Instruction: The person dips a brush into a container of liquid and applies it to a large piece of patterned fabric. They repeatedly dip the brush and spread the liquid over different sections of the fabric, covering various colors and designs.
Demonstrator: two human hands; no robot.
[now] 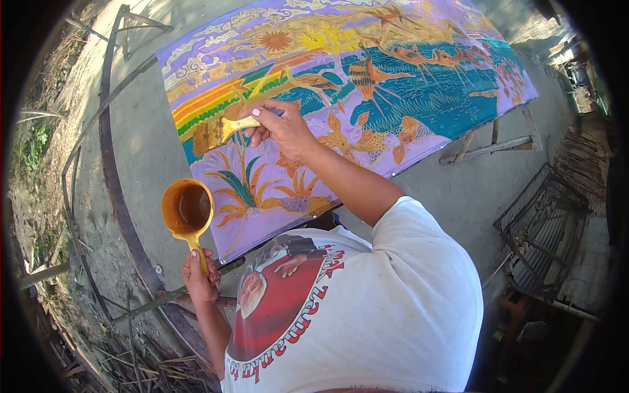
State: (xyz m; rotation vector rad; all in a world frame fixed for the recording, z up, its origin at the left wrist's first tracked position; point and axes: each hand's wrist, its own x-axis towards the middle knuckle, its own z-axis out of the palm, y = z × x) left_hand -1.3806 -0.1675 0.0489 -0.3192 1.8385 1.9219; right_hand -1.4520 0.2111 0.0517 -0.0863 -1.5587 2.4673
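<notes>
My right hand [283, 128] grips a paintbrush [244, 124] by its handle. The wide bristles point left and lie over a brown patch on the left part of a painted cloth [419, 92]. That cloth carries a purple, teal, yellow and orange scene with birds, plants and a sun. In my left hand [200, 278] is the handle of a yellow dipper [188, 208], held beside the cloth's lower left edge. Brown liquid [194, 205] stands inside the dipper. The fingers of both hands are wrapped round the handles.
The cloth is stretched over a frame with wooden legs [498, 149]. A long curved pole [108, 157] runs along the left. Sticks [144, 357] are piled at the lower left. On the right stands a dark metal frame [547, 216] near stacked branches [583, 164].
</notes>
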